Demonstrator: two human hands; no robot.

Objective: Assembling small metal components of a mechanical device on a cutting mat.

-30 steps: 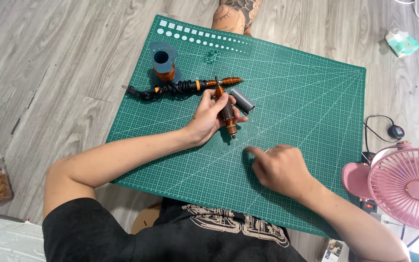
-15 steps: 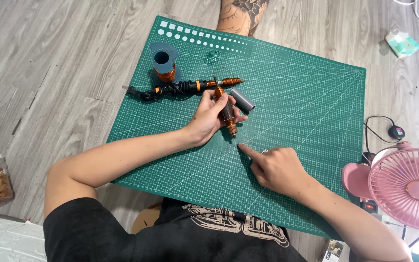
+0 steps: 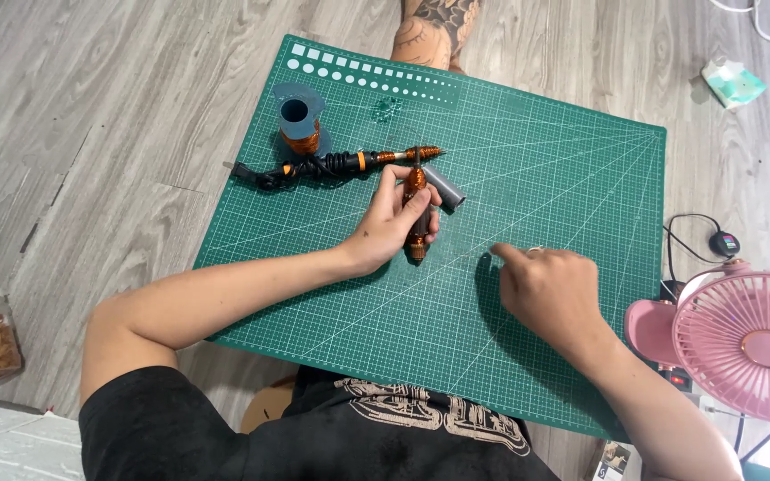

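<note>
Right hand [image 3: 550, 289] now further right (off-centre)

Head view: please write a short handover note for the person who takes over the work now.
Left hand: holds the copper-wound piece, its lower tip on the green cutting mat.
Right hand: holds nothing visible, forefinger pressed on the mat.
Nearby: grey tube beside the piece; long black and orange tool behind it; copper wire spool at the mat's far-left part.
Done: winding covers the piece's visible part.
Left: cannot tell; the tube is not yet fitted on anything.
</note>
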